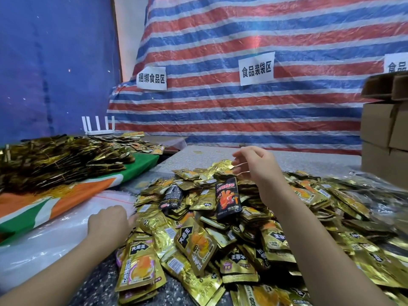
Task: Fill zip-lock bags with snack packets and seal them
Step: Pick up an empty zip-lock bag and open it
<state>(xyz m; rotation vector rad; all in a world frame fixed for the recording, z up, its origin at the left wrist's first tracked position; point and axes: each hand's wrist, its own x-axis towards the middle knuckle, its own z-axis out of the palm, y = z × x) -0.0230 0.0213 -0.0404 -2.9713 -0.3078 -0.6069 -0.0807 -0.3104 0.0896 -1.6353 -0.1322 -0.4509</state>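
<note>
Right hand [256, 166] raised over gold snack packets [198, 239], fingers pinching one packet [221, 165]; left hand [108, 221] knuckles-up on clear zip-lock bags [66, 228], grip unclear.

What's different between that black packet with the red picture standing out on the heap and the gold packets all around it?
The black packet has a dark wrapper with a red and orange picture; the gold packets are shiny foil with black labels. The black packet lies on top of the heap, fully in sight; the gold packets overlap and partly bury one another. There are only a few black ones, while gold ones make up nearly the whole pile. Both are flat, sealed pouches on the same table.
</note>
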